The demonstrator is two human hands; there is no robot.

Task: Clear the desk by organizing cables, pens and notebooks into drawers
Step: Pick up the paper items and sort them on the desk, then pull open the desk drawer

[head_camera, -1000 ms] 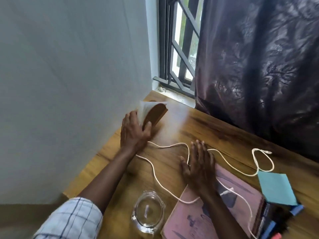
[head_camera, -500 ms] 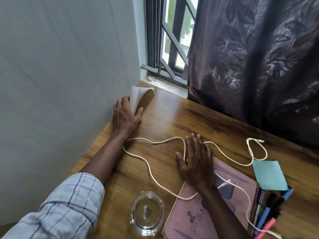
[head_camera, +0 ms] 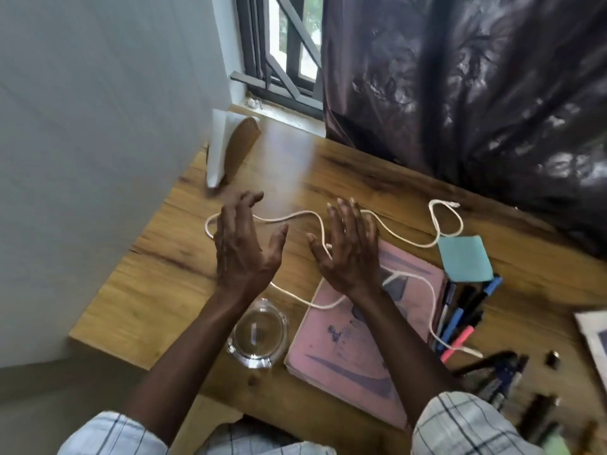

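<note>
Seen from above, 2 forearms in checked sleeves (head_camera: 111,435) reach forward over a wooden desk (head_camera: 147,290). Nearest, between the arms, sits a clear glass dish (head_camera: 256,333). Just to its right lies a pink notebook (head_camera: 354,349), flat on the desk. A cluster of pens (head_camera: 460,316), blue, black and pink, lies along the notebook's right edge. Further in, the left hand (head_camera: 244,247) and right hand (head_camera: 349,254) are side by side and slightly apart. Their backs face up, their fingers are spread and relaxed, and they hold nothing. The right hand is over the notebook's far corner; whether it touches cannot be told. A white cable (head_camera: 289,218) snakes across the desk beneath both hands, crosses the pink notebook and ends near the pens. Its far end curls in a loop beside a blue sticky-note pad (head_camera: 464,259). Beyond the left hand, a small brown-covered notebook (head_camera: 236,149) stands on edge, leaning against the pale wall (head_camera: 98,126). Behind are a barred window (head_camera: 285,54) and a dark curtain (head_camera: 460,93).
</note>
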